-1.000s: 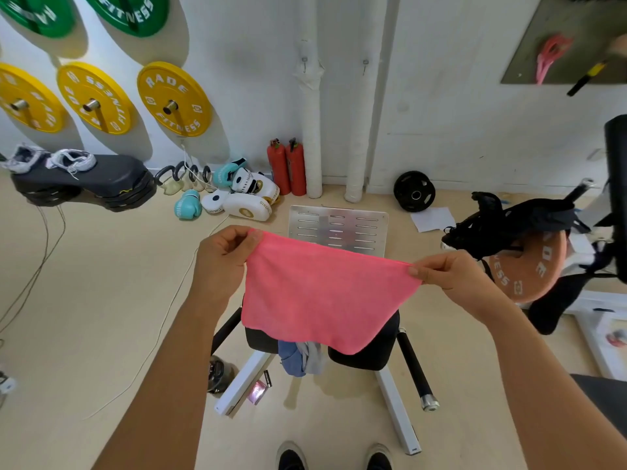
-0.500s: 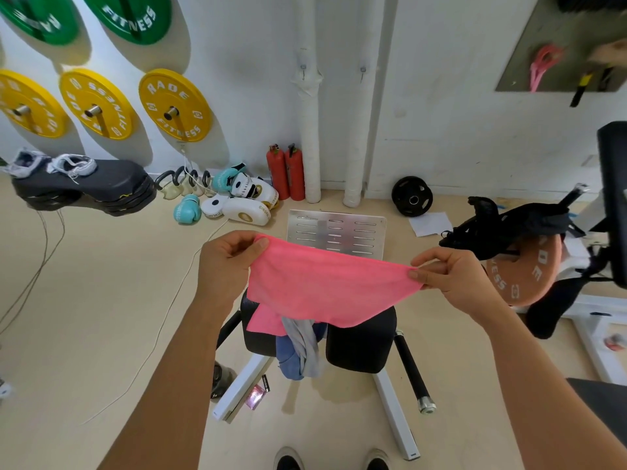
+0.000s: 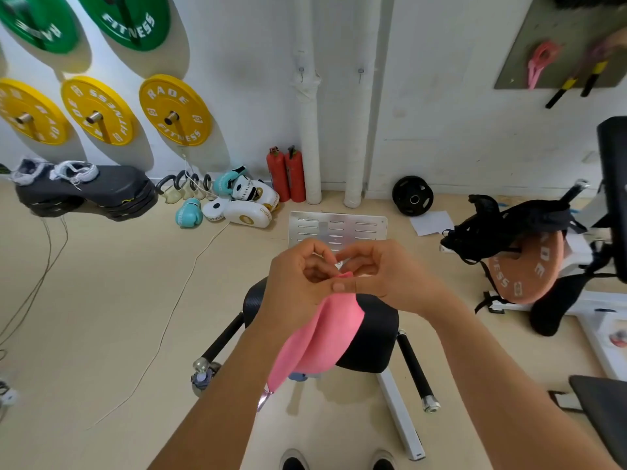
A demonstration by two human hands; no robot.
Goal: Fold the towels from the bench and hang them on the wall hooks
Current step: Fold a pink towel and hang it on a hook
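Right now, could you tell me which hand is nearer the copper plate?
Right. The right hand is nearer the copper plate; the left hand sits beyond it.

White wall (image 3: 441, 96) carried yellow weight plates (image 3: 174, 110) and green plates (image 3: 130, 20), two white pipes (image 3: 356, 130) beside red extinguishers (image 3: 286, 174), over beige floor (image 3: 101, 317) scattered with boxing gloves (image 3: 244, 205).

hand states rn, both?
Left hand: closed, pinching the top corners of the pink towel.
Right hand: closed, pinching the same towel corners where the hands meet.
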